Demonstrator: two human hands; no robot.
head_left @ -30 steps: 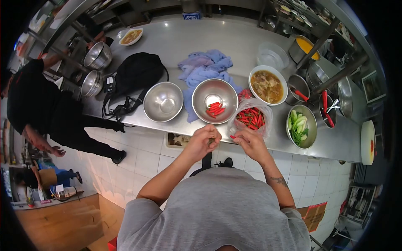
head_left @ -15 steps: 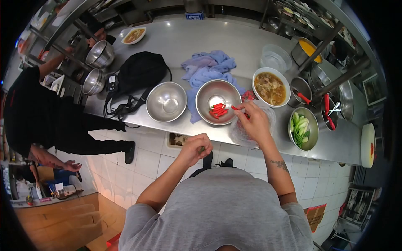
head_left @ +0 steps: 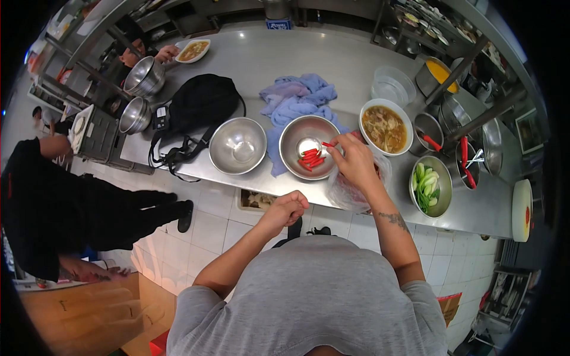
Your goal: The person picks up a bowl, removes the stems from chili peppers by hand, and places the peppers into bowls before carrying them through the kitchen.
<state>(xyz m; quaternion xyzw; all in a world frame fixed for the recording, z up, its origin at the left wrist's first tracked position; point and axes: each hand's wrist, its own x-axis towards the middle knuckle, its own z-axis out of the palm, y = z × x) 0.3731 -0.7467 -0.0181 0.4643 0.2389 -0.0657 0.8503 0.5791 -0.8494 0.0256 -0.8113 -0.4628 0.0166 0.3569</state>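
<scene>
Right hand has moved from the chilli bag to the rim of the steel bowl, fingers pinching one red chilli over the trimmed chillies; left hand, closed below the tabletop, holds something I cannot identify.

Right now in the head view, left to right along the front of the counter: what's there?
Black bag → empty steel bowl → steel bowl with red chilies → right hand holding a chili → bowl of green vegetables → white plate.
</scene>
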